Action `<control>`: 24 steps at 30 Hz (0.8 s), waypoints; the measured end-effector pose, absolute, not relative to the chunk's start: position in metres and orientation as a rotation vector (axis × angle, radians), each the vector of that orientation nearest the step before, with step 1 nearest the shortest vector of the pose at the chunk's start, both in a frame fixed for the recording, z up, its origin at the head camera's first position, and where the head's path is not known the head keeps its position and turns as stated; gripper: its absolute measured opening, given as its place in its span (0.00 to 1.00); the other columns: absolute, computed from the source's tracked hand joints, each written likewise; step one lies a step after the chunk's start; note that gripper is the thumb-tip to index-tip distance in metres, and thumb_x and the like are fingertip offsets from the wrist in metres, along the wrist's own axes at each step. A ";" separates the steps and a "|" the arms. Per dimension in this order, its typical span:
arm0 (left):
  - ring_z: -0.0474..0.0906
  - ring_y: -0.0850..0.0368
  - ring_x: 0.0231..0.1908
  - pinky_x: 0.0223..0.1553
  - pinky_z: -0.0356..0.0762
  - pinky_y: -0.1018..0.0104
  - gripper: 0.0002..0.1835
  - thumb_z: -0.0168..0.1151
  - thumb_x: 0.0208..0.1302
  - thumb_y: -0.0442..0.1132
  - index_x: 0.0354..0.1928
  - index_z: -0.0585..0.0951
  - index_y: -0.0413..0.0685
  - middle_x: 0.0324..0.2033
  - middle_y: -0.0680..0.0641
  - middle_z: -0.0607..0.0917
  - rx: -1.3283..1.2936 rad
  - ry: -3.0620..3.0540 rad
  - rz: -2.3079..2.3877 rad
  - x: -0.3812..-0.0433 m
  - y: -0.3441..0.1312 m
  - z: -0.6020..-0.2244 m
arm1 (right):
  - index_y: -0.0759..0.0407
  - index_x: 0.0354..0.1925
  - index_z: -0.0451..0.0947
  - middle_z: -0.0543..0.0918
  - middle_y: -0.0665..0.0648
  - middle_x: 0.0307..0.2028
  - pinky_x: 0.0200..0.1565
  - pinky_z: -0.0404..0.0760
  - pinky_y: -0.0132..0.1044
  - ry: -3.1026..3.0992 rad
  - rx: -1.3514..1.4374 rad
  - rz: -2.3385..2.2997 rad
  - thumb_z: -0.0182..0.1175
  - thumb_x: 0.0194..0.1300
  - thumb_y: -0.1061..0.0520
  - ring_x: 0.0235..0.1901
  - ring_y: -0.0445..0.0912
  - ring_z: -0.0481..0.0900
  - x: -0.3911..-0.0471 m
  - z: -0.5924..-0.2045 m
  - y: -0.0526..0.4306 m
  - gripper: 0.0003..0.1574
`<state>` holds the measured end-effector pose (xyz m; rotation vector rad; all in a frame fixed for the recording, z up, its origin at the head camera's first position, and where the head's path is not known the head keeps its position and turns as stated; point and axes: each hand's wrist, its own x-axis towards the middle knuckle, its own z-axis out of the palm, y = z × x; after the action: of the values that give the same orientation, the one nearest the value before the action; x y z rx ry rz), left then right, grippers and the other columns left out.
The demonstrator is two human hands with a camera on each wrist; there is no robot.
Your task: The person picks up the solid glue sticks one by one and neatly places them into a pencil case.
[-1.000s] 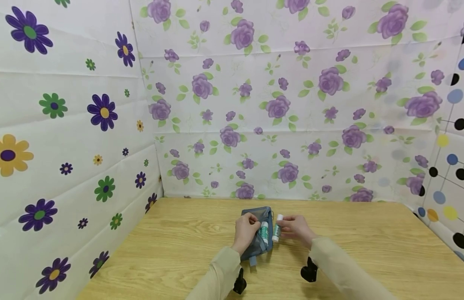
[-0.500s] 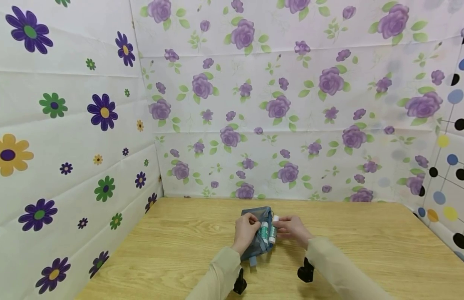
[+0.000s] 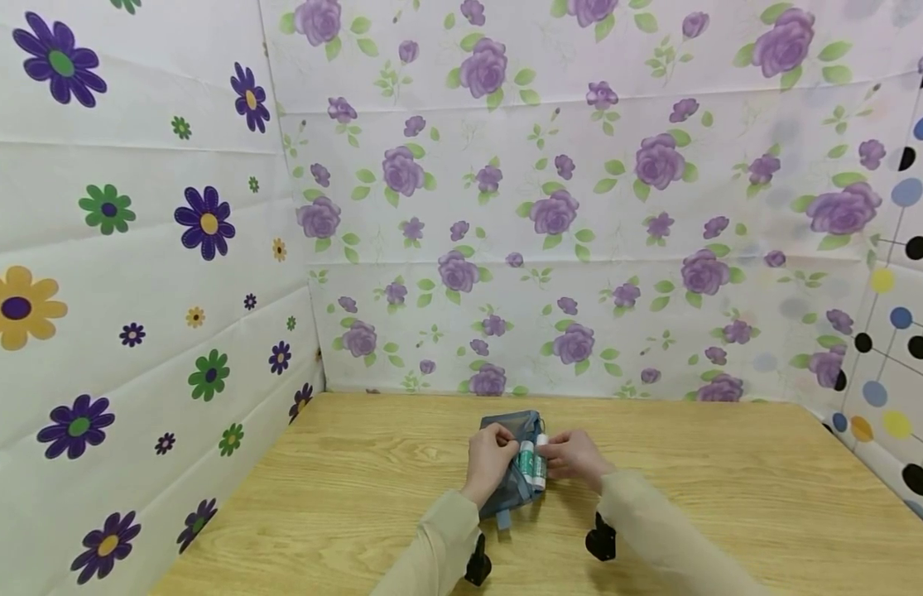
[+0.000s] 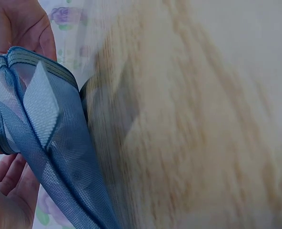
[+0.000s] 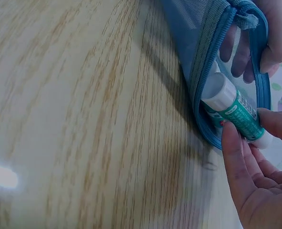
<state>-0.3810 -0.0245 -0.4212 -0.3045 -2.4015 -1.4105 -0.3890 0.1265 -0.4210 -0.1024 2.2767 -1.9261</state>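
Note:
A blue mesh zip pouch [image 3: 510,495] lies on the table with its mouth open to the right. My left hand [image 3: 490,460] grips the upper edge of that mouth; in the right wrist view its fingers show at the rim and through the mesh. Between thumb and fingers, my right hand [image 3: 578,458] pinches a green-and-white glue stick [image 5: 243,114] partway inside the zip opening. Beside it, a second glue stick [image 3: 526,462] sits in the pouch, mostly hidden behind the first in the right wrist view. The pouch's pale fabric tab [image 4: 42,105] shows in the left wrist view.
The wood-grain table [image 3: 342,497] reaches back to a flower-printed sheet [image 3: 431,207], with another printed sheet [image 3: 148,273] along the left. Black wrist mounts [image 3: 601,538] hang below both sleeves, close to the tabletop.
My right hand has moved left with the glue stick, from outside the pouch into its mouth, next to the other stick. My left hand has kept its hold on the pouch.

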 end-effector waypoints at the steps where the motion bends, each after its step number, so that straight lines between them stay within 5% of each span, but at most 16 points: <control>1: 0.64 0.62 0.15 0.14 0.62 0.71 0.02 0.51 0.42 0.37 0.19 0.70 0.47 0.15 0.53 0.69 -0.303 -2.407 -1.406 -0.381 -0.024 -0.421 | 0.71 0.31 0.65 0.71 0.64 0.25 0.24 0.67 0.41 2.297 -0.104 -1.907 0.54 0.40 0.58 0.23 0.51 0.70 -0.388 -0.421 0.126 0.20; 13: 0.64 0.63 0.15 0.14 0.62 0.72 0.02 0.51 0.42 0.37 0.18 0.70 0.48 0.14 0.54 0.69 -0.301 -2.410 -1.365 -0.382 -0.022 -0.423 | 0.73 0.29 0.68 0.72 0.63 0.19 0.23 0.67 0.40 2.317 -0.135 -1.861 0.54 0.40 0.59 0.15 0.47 0.70 -0.388 -0.427 0.124 0.17; 24: 0.64 0.64 0.14 0.14 0.61 0.72 0.02 0.51 0.42 0.37 0.19 0.70 0.47 0.14 0.54 0.69 -0.309 -2.409 -1.339 -0.384 -0.023 -0.424 | 0.78 0.33 0.64 0.71 0.68 0.23 0.25 0.67 0.41 2.222 -0.217 -1.866 0.48 0.43 0.68 0.23 0.54 0.70 -0.391 -0.432 0.122 0.16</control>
<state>-0.3837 -0.0226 -0.4239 -0.3090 -2.4088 -1.3394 -0.3909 0.1223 -0.4321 -0.2173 2.2215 -1.8660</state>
